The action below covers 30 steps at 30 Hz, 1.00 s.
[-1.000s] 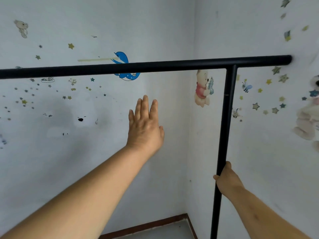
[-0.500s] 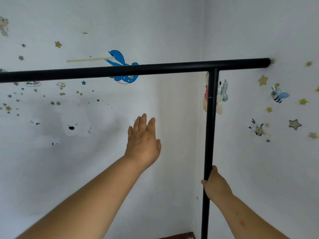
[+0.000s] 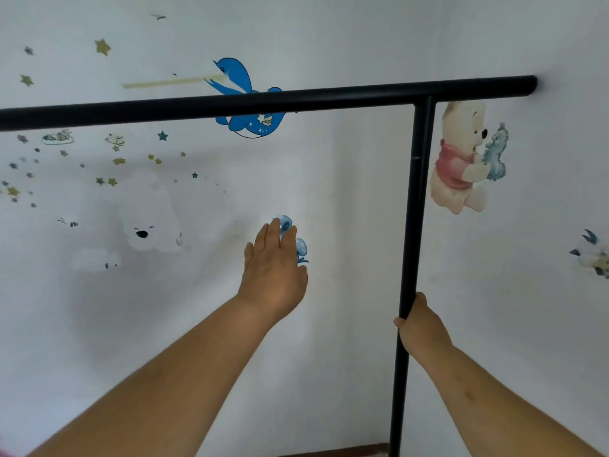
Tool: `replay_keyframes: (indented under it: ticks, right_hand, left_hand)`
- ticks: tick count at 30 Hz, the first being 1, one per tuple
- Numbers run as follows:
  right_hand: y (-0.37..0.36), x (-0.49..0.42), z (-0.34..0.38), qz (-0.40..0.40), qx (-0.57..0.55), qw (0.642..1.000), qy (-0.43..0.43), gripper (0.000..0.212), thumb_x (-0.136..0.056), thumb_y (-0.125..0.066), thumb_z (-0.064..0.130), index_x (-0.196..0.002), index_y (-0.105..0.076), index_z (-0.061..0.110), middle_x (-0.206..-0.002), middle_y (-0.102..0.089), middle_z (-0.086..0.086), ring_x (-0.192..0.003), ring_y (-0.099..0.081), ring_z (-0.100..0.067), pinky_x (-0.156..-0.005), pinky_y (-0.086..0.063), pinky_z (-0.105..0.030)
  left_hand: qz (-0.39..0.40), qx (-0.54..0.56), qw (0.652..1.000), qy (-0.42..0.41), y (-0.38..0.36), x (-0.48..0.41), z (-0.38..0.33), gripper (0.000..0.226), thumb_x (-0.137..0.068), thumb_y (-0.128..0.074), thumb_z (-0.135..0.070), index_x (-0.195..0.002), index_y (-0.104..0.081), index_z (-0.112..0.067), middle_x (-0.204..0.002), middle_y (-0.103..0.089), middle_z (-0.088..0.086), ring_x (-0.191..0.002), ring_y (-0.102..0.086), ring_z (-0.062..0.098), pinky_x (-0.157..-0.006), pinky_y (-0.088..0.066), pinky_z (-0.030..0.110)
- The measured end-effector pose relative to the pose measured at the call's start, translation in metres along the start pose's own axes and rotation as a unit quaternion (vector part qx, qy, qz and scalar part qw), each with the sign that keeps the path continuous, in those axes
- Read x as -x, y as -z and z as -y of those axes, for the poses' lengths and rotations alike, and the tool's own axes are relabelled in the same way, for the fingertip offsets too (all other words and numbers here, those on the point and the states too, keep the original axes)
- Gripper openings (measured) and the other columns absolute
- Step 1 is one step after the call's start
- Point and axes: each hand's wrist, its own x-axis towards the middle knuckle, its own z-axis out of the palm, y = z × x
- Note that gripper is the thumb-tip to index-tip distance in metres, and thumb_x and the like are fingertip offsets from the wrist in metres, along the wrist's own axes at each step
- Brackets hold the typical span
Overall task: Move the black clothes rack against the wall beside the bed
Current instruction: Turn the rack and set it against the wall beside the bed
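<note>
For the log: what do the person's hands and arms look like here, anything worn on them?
Both are bare. The left hand and right hand have no gloves, rings, watch or bracelet visible, and both forearms are uncovered as far as the frame shows, with no sleeve in view. The right forearm shows a few small dark marks.

Left hand (image 3: pixel 273 268) stretched forward on a straight arm, flat and open, fingers (image 3: pixel 268 234) together and pointing up, palm facing away. Right hand (image 3: pixel 420 324) lower and to its right, curled shut around the upright pole (image 3: pixel 416 206) of the black clothes rack, thumb on the near-left side, forearm angled up from below.
</note>
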Motion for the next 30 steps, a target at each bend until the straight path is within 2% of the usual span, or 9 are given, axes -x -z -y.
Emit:
replay_keyframes:
  ticks: [4, 7, 12, 16, 24, 27, 30]
  right_hand:
    - [-0.009, -0.022, 0.011, -0.003, 0.002, 1.000, -0.003, 0.042, -0.094, -0.053, 0.008, -0.132, -0.036, 0.008, -0.102, -0.061, -0.013, -0.077, -0.055, -0.022, -0.062, -0.043, -0.030]
    - [-0.018, -0.041, 0.020, -0.008, 0.000, 1.000, -0.004, 0.041, -0.093, -0.053, 0.007, -0.131, -0.037, 0.009, -0.092, -0.058, -0.007, -0.075, -0.056, -0.022, -0.062, -0.044, -0.030]
    - [-0.032, -0.066, 0.032, -0.019, -0.005, 1.000, -0.013, 0.040, -0.092, -0.053, 0.006, -0.130, -0.039, 0.010, -0.089, -0.056, -0.004, -0.075, -0.056, -0.022, -0.059, -0.044, -0.030]
    - [-0.043, -0.087, 0.039, -0.034, -0.007, 0.999, -0.018, 0.040, -0.092, -0.053, 0.005, -0.129, -0.039, 0.010, -0.090, -0.056, -0.004, -0.076, -0.056, -0.022, -0.065, -0.047, -0.031]
    - [-0.058, -0.111, 0.044, -0.055, -0.006, 0.998, -0.030, 0.039, -0.094, -0.049, 0.006, -0.130, -0.036, 0.011, -0.081, -0.052, 0.000, -0.071, -0.055, -0.019, -0.059, -0.044, -0.029]
    - [-0.063, -0.113, 0.045, -0.063, 0.002, 0.997, -0.039, 0.042, -0.093, -0.050, 0.005, -0.132, -0.034, 0.009, -0.088, -0.057, -0.007, -0.074, -0.057, -0.023, -0.063, -0.049, -0.031]
    - [-0.065, -0.112, 0.041, -0.062, 0.010, 0.997, -0.050, 0.052, -0.092, -0.052, 0.006, -0.138, -0.028, 0.008, -0.105, -0.063, -0.017, -0.075, -0.057, -0.024, -0.063, -0.048, -0.030]
  left_hand:
    - [-0.015, 0.013, 1.000, 0.004, -0.011, -0.026, 0.018, 0.055, -0.084, -0.054, -0.023, -0.135, -0.034, -0.017, -0.151, -0.024, 0.007, -0.136, -0.019, 0.023, -0.109, -0.020, 0.040]
    - [0.001, 0.014, 1.000, 0.006, -0.022, -0.050, 0.034, 0.058, -0.086, -0.051, -0.027, -0.139, -0.030, -0.018, -0.154, -0.019, 0.009, -0.140, -0.015, 0.026, -0.112, -0.017, 0.043]
    - [0.020, 0.020, 1.000, 0.009, -0.040, -0.080, 0.055, 0.063, -0.087, -0.050, -0.029, -0.143, -0.024, -0.019, -0.156, -0.014, 0.008, -0.142, -0.010, 0.025, -0.114, -0.013, 0.042]
    - [0.029, 0.024, 0.999, -0.001, -0.056, -0.098, 0.070, 0.062, -0.087, -0.049, -0.032, -0.142, -0.024, -0.019, -0.156, -0.013, 0.008, -0.142, -0.011, 0.025, -0.114, -0.013, 0.042]
    - [0.049, 0.034, 0.998, -0.006, -0.079, -0.114, 0.088, 0.062, -0.086, -0.052, -0.031, -0.141, -0.026, -0.021, -0.156, -0.015, 0.008, -0.142, -0.012, 0.026, -0.113, -0.014, 0.041]
    - [0.042, 0.039, 0.998, 0.000, -0.078, -0.116, 0.092, 0.062, -0.086, -0.053, -0.031, -0.140, -0.027, -0.020, -0.155, -0.016, 0.008, -0.141, -0.013, 0.026, -0.113, -0.015, 0.040]
    - [0.028, 0.036, 0.999, 0.008, -0.071, -0.115, 0.095, 0.057, -0.084, -0.054, -0.027, -0.137, -0.032, -0.019, -0.154, -0.020, 0.009, -0.140, -0.017, 0.026, -0.111, -0.018, 0.039]
